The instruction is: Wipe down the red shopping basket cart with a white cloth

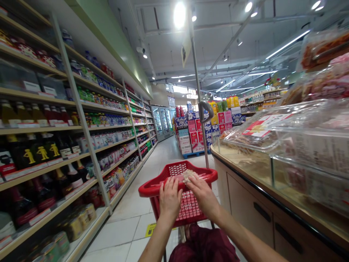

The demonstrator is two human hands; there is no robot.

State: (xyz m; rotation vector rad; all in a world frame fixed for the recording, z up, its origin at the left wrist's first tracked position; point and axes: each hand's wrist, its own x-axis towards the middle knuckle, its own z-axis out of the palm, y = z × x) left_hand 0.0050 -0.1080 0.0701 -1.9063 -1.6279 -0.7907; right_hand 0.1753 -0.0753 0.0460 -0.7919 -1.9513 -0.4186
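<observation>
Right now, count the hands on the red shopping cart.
2: the left hand and, beside it, the right hand, both on the near side of the red shopping cart.

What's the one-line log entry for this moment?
left hand: on near rim of red shopping cart | right hand: same rim, by whitish item | left side: stocked shelves | right side: counter with clear packs

The pale tiled floor point(122, 229) carries the red shopping cart point(152, 190), a yellow marking point(150, 230) and, farther ahead, what looks like a blue pallet point(191, 155); stacked cartons point(194, 137) rest directly on that.
</observation>
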